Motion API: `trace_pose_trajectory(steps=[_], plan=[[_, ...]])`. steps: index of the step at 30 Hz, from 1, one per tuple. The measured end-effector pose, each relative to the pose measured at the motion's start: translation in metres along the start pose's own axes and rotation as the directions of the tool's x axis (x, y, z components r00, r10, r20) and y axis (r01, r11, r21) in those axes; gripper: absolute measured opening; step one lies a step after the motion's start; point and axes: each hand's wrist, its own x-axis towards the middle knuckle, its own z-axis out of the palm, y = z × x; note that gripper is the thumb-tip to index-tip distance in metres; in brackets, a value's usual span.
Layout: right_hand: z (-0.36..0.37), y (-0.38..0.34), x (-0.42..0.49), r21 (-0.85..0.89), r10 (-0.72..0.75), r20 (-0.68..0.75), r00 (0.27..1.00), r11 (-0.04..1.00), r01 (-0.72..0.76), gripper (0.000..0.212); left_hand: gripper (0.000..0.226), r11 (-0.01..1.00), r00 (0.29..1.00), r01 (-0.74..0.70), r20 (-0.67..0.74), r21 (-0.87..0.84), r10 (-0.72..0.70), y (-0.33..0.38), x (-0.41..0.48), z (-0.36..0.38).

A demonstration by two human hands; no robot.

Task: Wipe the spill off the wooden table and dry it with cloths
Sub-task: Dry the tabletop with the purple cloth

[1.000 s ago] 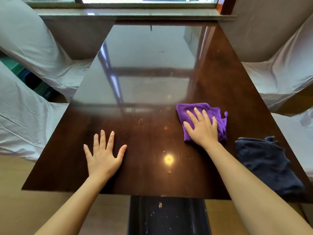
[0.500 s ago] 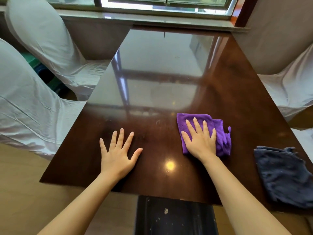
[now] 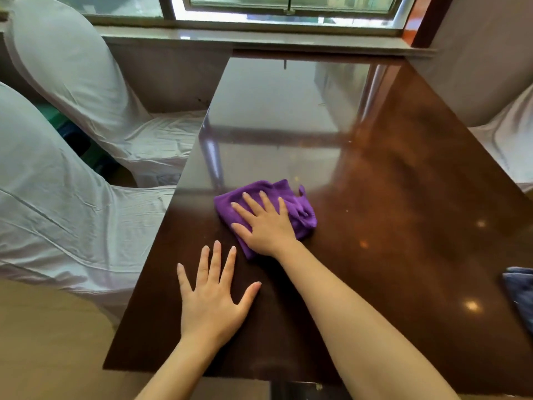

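Observation:
A glossy dark wooden table [image 3: 389, 203] fills the middle of the view. On its left-centre lies a folded purple cloth [image 3: 300, 209], and my right hand [image 3: 266, 223] presses flat on it with fingers spread. My left hand [image 3: 213, 298] rests flat and empty on the wood just in front of the cloth, near the table's left edge. A dark blue cloth [image 3: 520, 293] lies at the right edge of the view, half cut off. No spill stands out on the shiny surface.
Two chairs in white covers [image 3: 72, 90] [image 3: 57, 215] stand close along the table's left side, and another covered chair [image 3: 507, 134] sits on the right. A window sill [image 3: 259, 39] runs along the far end. Tan floor shows at lower left.
My right hand has slid the purple cloth leftward across the table, now close above my left hand. The view has shifted left, pushing the blue cloth to the right edge.

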Motion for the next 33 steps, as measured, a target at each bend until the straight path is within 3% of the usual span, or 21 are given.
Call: trace_pose_trajectory(steps=[4,11,16,18,27,33], plan=[[-0.006,0.026,-0.022,-0.016,-0.061,-0.024,0.998,0.998,0.060,0.052,0.082,1.000,1.000,-0.017,-0.020,0.002,0.017,0.003,-0.001,-0.001],[-0.019,0.104,-0.117,-0.013,0.207,-0.104,0.973,0.978,-0.210,0.051,0.084,1.000,1.000,-0.007,0.005,-0.025,0.007,0.003,-0.002,-0.004],[-0.009,0.111,-0.174,0.056,0.497,-0.207,0.843,0.866,-0.497,0.052,0.084,1.000,1.000,-0.003,0.009,0.004,0.003,0.004,-0.002,-0.003],[-0.001,0.090,-0.182,0.079,0.549,-0.222,0.806,0.834,-0.546,0.054,0.084,1.000,1.000,-0.002,0.006,-0.005,0.002,0.005,-0.002,-0.003],[0.013,0.015,-0.207,0.057,0.301,-0.139,0.943,0.953,-0.296,0.057,0.079,0.999,0.999,0.043,0.008,-0.023,-0.043,0.015,-0.001,0.000],[0.011,0.036,-0.248,0.038,0.108,-0.090,0.990,0.994,-0.105,0.055,0.076,0.996,0.997,0.081,0.011,-0.029,-0.081,0.028,-0.014,0.001]])
